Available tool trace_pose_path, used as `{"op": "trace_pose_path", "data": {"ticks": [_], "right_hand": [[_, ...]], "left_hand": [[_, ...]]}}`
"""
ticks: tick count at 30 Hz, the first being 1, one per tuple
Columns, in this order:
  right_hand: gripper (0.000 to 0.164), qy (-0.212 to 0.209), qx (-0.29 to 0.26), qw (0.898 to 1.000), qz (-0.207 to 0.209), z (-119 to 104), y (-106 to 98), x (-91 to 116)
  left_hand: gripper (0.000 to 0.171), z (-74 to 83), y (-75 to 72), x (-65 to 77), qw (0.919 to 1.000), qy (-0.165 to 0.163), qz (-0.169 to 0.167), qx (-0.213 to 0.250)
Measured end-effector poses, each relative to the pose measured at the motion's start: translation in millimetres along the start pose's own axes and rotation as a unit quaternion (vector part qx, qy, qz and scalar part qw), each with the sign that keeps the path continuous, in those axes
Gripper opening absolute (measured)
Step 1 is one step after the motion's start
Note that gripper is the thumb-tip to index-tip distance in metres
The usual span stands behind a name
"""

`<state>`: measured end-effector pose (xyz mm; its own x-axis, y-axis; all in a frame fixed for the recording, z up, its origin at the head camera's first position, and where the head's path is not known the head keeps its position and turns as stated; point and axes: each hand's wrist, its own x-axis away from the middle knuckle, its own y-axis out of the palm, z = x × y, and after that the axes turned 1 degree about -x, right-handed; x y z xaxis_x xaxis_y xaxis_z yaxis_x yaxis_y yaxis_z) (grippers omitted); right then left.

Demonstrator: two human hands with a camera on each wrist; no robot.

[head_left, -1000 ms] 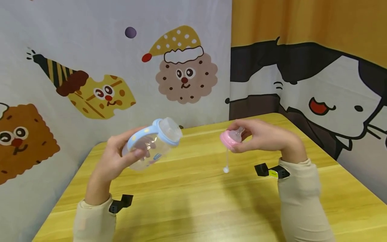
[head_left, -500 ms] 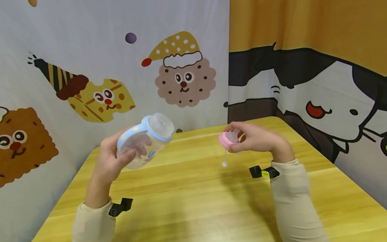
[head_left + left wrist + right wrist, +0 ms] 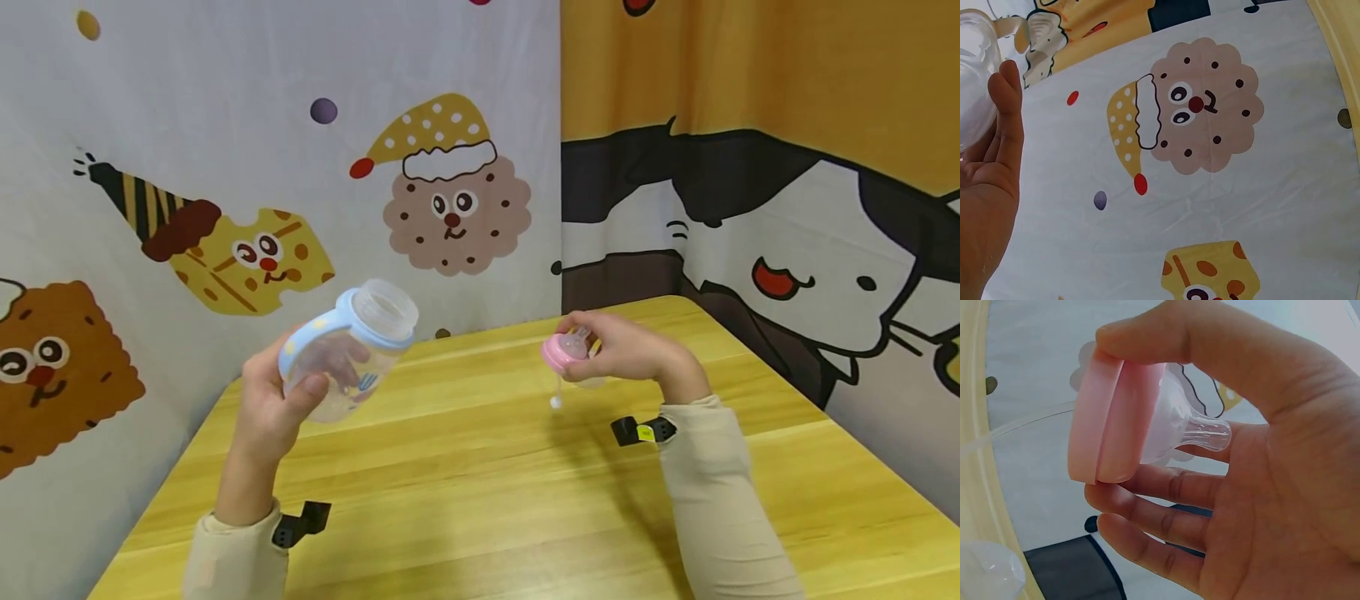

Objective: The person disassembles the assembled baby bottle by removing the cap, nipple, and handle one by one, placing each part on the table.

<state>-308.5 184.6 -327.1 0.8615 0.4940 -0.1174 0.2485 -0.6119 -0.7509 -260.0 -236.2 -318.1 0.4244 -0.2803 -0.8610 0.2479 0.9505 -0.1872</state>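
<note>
In the head view my left hand [image 3: 262,417] grips a clear baby bottle [image 3: 352,377] with a light-blue handle ring [image 3: 318,327]. The bottle tilts to the right, its bare translucent neck [image 3: 386,310] pointing up. Apart from it, on the right, my right hand [image 3: 633,350] pinches a pink bottle collar [image 3: 1113,419] fitted with a clear teat [image 3: 1207,431]. The teat faces the palm in the right wrist view. From the collar hangs a thin straw with a white weighted end [image 3: 556,402]. The left wrist view shows only part of the bottle [image 3: 975,81].
A wood-grain table [image 3: 450,500] lies below both hands. A clear domed piece [image 3: 988,572], perhaps a cover, sits on it beneath the right hand. Behind the table hang a white cartoon-printed cloth [image 3: 262,167] and an orange curtain [image 3: 712,67].
The bottle has shifted left and tipped so its mouth faces more upward. My right hand with the pink collar has moved slightly left in view. The head view has tilted up.
</note>
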Motion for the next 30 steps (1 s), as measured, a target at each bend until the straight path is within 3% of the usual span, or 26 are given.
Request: {"op": "trace_pose_path", "data": {"ticks": [10,20,30], "right_hand": [[0.057,0.011,0.007,1.000,0.000,1.2,1.7,-3.1],[0.058,0.004,-0.004,1.000,0.000,2.1,4.1,7.0],[0.056,-0.004,0.034,0.999,-0.011,3.9,0.6,3.8]], "left_hand": [[0.043,-0.9,-0.5,-4.6,0.9993,0.023,0.026,0.009],[0.044,-4.9,5.1,0.6,0.9997,0.016,0.019,0.008],[0.044,-2.7,2.9,-1.1,0.9997,0.019,0.019,-0.001]]}}
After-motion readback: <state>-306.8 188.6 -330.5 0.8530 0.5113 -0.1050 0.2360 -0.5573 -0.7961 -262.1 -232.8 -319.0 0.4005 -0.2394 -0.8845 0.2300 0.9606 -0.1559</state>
